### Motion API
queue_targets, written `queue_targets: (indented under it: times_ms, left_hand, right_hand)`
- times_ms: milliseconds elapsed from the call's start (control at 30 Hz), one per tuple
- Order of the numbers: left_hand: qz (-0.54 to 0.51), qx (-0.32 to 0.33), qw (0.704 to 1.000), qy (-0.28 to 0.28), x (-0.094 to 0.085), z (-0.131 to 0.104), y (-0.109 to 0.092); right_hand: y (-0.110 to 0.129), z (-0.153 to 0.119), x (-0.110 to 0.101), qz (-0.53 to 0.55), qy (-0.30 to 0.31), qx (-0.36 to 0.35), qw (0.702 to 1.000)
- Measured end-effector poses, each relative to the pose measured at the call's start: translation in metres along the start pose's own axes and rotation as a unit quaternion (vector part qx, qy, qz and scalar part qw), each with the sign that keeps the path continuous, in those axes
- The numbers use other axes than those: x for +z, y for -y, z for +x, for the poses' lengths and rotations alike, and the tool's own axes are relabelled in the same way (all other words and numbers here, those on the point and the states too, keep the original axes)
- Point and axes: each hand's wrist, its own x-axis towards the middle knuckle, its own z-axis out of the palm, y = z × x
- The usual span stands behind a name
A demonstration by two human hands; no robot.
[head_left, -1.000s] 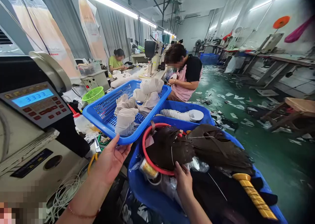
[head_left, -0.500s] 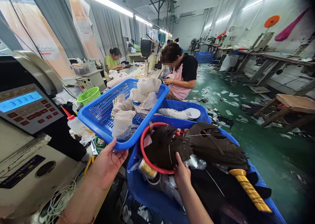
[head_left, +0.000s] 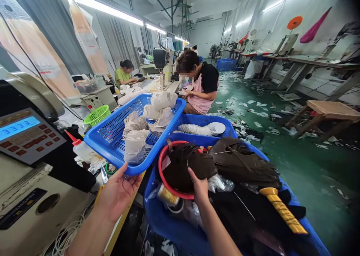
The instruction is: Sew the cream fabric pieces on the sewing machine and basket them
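My left hand (head_left: 120,192) is at the near corner of a blue perforated basket (head_left: 104,143). Its thumb lies against the rim and its curled fingers are under the edge. Inside the basket are several stacks of off-white curved pieces (head_left: 135,145). My right hand (head_left: 200,186) rests over the edge of a red basin (head_left: 161,173), thumb stretched out on dark brown cut pieces (head_left: 180,169) that look like fabric or leather; its other fingers are partly hidden. A white thread lies over those pieces by the thumb.
A big blue tub (head_left: 168,224) holds the basin, more dark pieces (head_left: 242,156) and a gold thread cone (head_left: 284,211). Behind it, another blue tub (head_left: 230,130) carries a white stack. At left stands a sewing machine (head_left: 25,188) with scissors (head_left: 104,175) nearby. Two people sit farther back.
My view has swung slightly, so the surroundings sit farther left. My right hand has moved left and farther over the dark pieces. My left hand stays at the basket's corner.
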Motion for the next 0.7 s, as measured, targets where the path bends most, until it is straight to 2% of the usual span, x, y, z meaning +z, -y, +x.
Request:
queue_targets:
  times_ms: [133, 233, 433, 533, 700]
  left_hand:
    - [0.010, 0.005, 1.000, 0.005, 0.001, 0.000, -0.001]
    - [0.010, 0.009, 1.000, 0.003, 0.001, -0.001, -0.001]
    - [0.009, 0.011, 1.000, 0.000, -0.001, 0.002, 0.002]
    - [0.024, 0.003, 1.000, -0.004, -0.001, 0.010, 0.003]
    - [0.087, -0.023, 0.996, -0.015, -0.001, 0.022, 0.007]
  right_hand:
    - [0.007, -0.006, 0.004, -0.112, -0.073, 0.024, 0.991]
    - [0.006, -0.013, 0.003, -0.135, -0.090, 0.032, 0.986]
    - [0.001, -0.013, -0.006, -0.097, -0.038, -0.019, 0.994]
    - [0.001, -0.006, 0.004, -0.039, -0.004, -0.038, 0.999]
    - [-0.003, 0.012, 0.019, 0.068, 0.018, -0.019, 0.997]
